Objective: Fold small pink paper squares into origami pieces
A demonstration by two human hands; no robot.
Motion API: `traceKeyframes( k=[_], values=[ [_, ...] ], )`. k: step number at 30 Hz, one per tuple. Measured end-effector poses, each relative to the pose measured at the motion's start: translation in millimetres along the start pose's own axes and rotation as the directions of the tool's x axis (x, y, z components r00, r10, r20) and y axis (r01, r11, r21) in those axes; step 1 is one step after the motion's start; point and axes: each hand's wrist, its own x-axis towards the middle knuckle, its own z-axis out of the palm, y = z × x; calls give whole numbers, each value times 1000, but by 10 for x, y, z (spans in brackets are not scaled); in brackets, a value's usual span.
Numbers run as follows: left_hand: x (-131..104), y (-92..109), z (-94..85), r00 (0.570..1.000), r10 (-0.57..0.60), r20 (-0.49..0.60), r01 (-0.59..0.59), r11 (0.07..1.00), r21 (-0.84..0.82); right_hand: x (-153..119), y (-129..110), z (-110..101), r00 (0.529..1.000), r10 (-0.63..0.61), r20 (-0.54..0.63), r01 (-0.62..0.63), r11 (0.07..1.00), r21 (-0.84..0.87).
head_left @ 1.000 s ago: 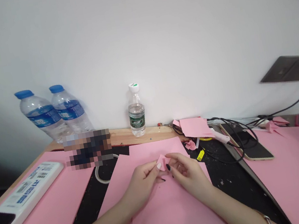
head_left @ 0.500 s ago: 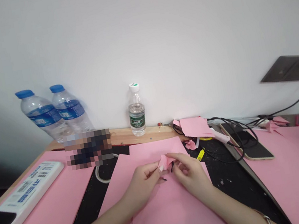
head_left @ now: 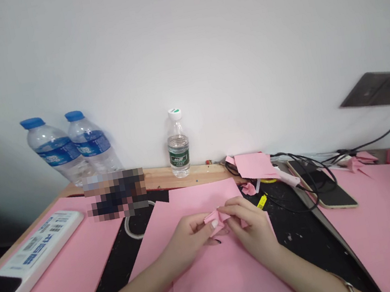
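Observation:
Between my two hands is a small folded piece of pink paper (head_left: 218,218). My left hand (head_left: 191,234) pinches its left side, with the thumb laid on top. My right hand (head_left: 248,222) grips the right side between thumb and fingers. The fingers hide part of the folds, so the paper's full shape cannot be made out. Below both hands lie large pink sheets (head_left: 209,269) that overlap on a black mat (head_left: 308,252). A small crumpled-looking pink paper piece (head_left: 248,189) rests just beyond my right hand.
Two blue-capped bottles (head_left: 91,144) and a small water bottle (head_left: 179,149) stand along the wall. To the left is a white device (head_left: 30,260) on pink paper. On the right are a phone (head_left: 323,186), black cables (head_left: 310,171) and pink square slips (head_left: 255,165).
My right fingers have shifted and bent closer over the folded paper. The paper has turned and lowered slightly. At the far right edge, another person's hand has left the view.

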Motion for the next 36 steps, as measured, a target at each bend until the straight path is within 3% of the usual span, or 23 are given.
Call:
traceKeyframes(
  k=[4,12,25,28,31,33,36],
  values=[
    [-3,12,-14,1000,-8,-24,8,1000,-8,1,1,3,998,-15,56,16,1000,-20],
    [24,-4,-19,1000,0,-16,-4,976,-216,-31,56,10,984,-61,168,73,995,-70],
    [45,-24,-67,998,5,-59,-17,980,-200,-19,32,-53,931,-120,343,162,982,-96],
    [46,-16,-57,998,25,-65,-37,983,-179,-18,38,-43,954,-85,287,111,991,-75],
    [45,-1,-31,996,9,-92,-17,996,-83,-20,37,-26,979,59,197,-47,997,-66],
    [43,5,-9,996,-9,-93,9,1000,-3,-16,39,-14,967,149,206,-136,988,-76],
    [38,1,9,999,-13,-51,16,998,55,-4,49,1,939,175,297,-156,984,-86]
  ],
)
